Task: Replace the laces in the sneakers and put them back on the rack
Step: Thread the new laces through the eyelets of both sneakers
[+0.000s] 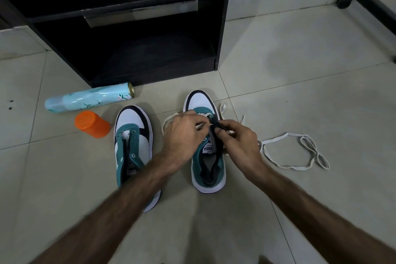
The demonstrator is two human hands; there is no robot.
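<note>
A dark rack (pixel 120 34) stood at the back of the tiled floor (pixel 300 70), its lowest shelf open toward the person, which looked like the spot where the shoes would go once laced. Two teal-and-white sneakers sat on the floor in front of it, toes pointing at the rack, probably so the tongues faced the person for easy threading.

The left sneaker (pixel 134 148) lay apart from both hands, its eyelets bare and no lace in it, so it seemed to be waiting its turn. The right sneaker (pixel 206 148) lay directly under both hands. A white lace (pixel 295 152) trailed loosely over the floor just right of that shoe, seemingly an old one pulled out and set aside (though it may have been a spare), and another white lace (pixel 168 123) looped out from under the left hand, beside the toe.

The left hand (pixel 182 133) hovered over the front eyelets with its fingers curled and pinching; exactly what it pinched was hidden by the knuckles. The right hand (pixel 237 137) pinched a dark lace (pixel 215 126) between thumb and forefinger, right above the tongue. My guess was that the dark lace was being fed through the lower eyelets, an early step in the job.

A pale blue spray can (pixel 87 99) lay on its side by the rack, and an orange-lidded jar (pixel 92 124) lay just beside the left sneaker.
</note>
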